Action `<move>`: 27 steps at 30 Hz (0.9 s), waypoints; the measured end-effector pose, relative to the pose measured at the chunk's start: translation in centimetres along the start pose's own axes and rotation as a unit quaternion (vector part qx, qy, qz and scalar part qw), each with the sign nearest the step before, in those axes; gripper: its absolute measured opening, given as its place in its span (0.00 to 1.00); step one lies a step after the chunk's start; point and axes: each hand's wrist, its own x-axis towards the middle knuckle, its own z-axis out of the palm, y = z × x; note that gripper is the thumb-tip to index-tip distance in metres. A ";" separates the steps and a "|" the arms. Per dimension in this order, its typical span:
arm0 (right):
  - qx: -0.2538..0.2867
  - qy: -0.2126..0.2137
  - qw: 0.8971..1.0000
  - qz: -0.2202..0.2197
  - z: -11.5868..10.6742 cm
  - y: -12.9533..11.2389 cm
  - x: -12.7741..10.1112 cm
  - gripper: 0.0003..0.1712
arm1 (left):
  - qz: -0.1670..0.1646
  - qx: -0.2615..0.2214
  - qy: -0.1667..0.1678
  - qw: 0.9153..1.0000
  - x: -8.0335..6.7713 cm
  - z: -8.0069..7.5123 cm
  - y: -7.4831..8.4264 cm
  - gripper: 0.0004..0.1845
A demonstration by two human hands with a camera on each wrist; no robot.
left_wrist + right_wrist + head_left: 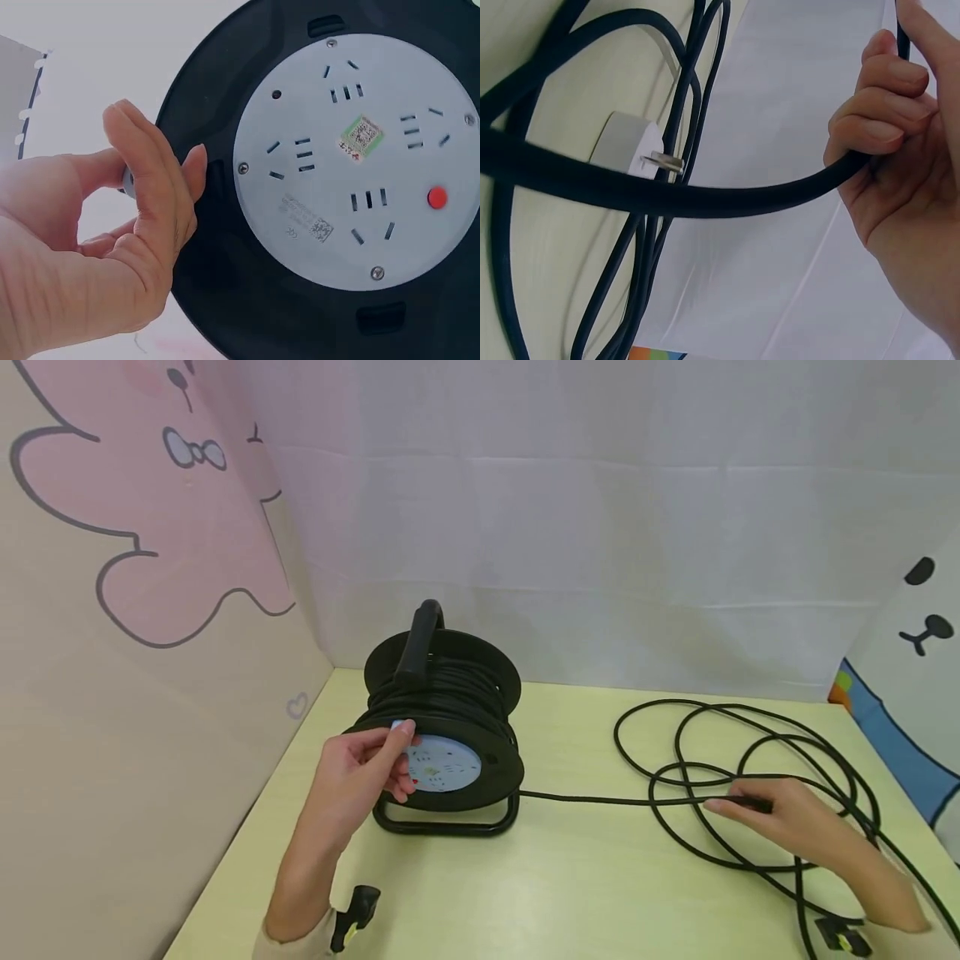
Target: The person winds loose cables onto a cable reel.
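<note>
A black cable reel [501,768] stands on the table, its handle [422,647] on top and black cable wound around its drum. Its front carries a round pale socket panel [300,225] with several outlets and a red button [437,197]. My left hand [352,781] pinches a small greyish knob [127,182] at the left edge of the reel's front disc; fingers mostly hide the knob. At the right, my right hand [791,818] grips the black cable [585,799], which runs nearly straight from the reel. In the right wrist view its fingers [881,97] curl around the cable.
Loose cable loops [678,739] spread over the right of the table [570,893], around and under my right hand. Among them lies a white plug [626,142] with metal prongs. A white cloth [600,543] hangs behind, and a printed cloth [187,568] stands at the left.
</note>
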 end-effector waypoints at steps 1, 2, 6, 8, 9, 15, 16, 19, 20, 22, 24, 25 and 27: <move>-0.002 -0.001 1.000 -0.005 0.0 -0.1 0.1 0.18 | 0.002 0.003 -0.004 1.000 0.0 0.1 0.0 0.20; -0.003 -0.001 1.000 -0.012 0.1 -0.2 0.2 0.18 | 0.006 0.007 -0.009 1.000 0.1 0.2 0.0 0.20; 0.007 -0.001 0.999 -0.034 0.5 -0.4 0.4 0.18 | 0.017 0.018 -0.022 0.999 0.2 0.7 0.1 0.19; 0.009 0.000 0.999 -0.040 0.8 -0.5 0.5 0.18 | 0.020 0.020 -0.021 0.999 0.1 1.1 0.2 0.18; 0.010 0.000 0.999 -0.041 0.8 -0.6 0.5 0.18 | 0.021 0.020 -0.021 0.999 0.1 1.3 0.2 0.18; 0.020 -0.002 0.999 -0.045 1.0 -0.6 0.3 0.19 | 0.023 0.018 -0.031 0.999 0.0 2.7 0.4 0.20; 0.022 -0.003 0.999 -0.050 1.0 -0.6 0.2 0.19 | 0.023 0.017 -0.033 0.999 0.0 2.9 0.3 0.21; 0.031 -0.014 0.997 -0.067 1.0 -0.7 0.2 0.19 | 0.027 0.017 -0.040 0.999 -0.1 3.6 0.1 0.20; 0.035 -0.020 0.997 -0.071 1.0 -0.8 0.3 0.18 | 0.027 0.017 -0.042 0.999 -0.1 3.8 0.1 0.19; 0.037 -0.032 0.996 -0.074 1.1 -1.0 0.4 0.17 | 0.028 0.017 -0.044 0.998 -0.1 4.1 -0.1 0.19; 0.035 -0.043 0.996 -0.072 1.0 -1.2 0.4 0.17 | 0.027 0.015 -0.048 0.998 -0.1 4.3 -0.2 0.18; 0.033 -0.045 0.996 -0.071 1.0 -1.3 0.4 0.17 | 0.027 0.013 -0.049 0.998 -0.1 4.4 -0.2 0.18; 0.030 -0.051 0.996 -0.071 0.9 -1.3 0.5 0.17 | 0.027 0.012 -0.051 0.998 -0.1 4.5 -0.3 0.19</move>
